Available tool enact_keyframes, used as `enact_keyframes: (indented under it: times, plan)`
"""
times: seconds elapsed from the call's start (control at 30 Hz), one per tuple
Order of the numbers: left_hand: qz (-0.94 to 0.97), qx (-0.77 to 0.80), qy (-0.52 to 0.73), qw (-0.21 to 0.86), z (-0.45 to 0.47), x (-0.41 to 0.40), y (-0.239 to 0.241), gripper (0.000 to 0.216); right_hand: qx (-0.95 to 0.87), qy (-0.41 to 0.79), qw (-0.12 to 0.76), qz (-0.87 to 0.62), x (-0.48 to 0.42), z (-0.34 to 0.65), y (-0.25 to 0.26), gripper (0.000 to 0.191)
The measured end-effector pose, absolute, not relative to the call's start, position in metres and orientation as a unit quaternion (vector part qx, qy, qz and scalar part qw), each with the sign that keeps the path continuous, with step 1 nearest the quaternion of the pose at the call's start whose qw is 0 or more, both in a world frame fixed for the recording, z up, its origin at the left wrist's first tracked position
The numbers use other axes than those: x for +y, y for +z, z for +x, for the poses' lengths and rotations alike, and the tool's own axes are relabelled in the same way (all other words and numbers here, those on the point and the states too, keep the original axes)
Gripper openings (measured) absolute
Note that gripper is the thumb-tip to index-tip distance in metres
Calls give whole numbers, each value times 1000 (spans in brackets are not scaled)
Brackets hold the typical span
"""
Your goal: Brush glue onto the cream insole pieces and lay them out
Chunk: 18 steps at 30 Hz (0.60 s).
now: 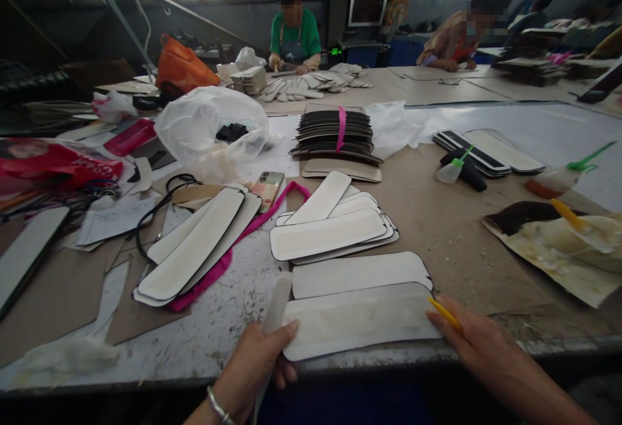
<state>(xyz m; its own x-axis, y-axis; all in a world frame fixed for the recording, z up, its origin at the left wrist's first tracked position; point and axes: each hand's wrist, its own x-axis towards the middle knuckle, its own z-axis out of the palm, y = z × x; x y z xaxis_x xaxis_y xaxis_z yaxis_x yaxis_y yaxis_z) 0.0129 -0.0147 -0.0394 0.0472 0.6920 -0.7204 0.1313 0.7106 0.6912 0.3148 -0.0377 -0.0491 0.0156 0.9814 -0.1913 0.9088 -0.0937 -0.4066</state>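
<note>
A long white panel (362, 321) with rounded corners and a dark edge lies across the table's front edge. At its left end, my left hand (260, 360) is closed, with the thumb on top. A narrow pale strip (278, 302) also passes through that hand. My right hand (473, 337) grips a yellow stick-like tool (446, 315) while its fingers touch the panel's right end. The tool's tip is hard to make out. Just behind lies another white panel (359, 274), and beyond it a fanned pile of white panels (330, 234).
More white panels (194, 250) lie left on a magenta strap (208, 279), near a phone (268, 188). A tied dark stack (315, 130) stands behind. Right are green-tipped bottles (451, 171) and a glue-smeared sheet (558, 250). Co-workers (294, 39) sit across the table.
</note>
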Motion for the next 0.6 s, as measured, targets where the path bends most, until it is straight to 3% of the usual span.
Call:
enact_keyframes:
  times: [0.13,0.27,0.37,0.47,0.6]
  plan:
    - [327,656,206,648,13,-15,-42,44,-663,190,55,-722,-38,319,-47,28]
    - [336,663,213,634,15,-17,-44,45,-664,21,49,-746,-51,307,-40,19]
    - [347,676,201,619,15,-19,-48,49,-739,-77,150,-652,-61,266,-46,35]
    - [355,673,206,615,14,-19,-52,49,-852,-124,229,-453,-62,220,-65,33]
    - [364,672,226,605,13,-21,-56,47,-894,-90,171,-404,-54,211,-80,40]
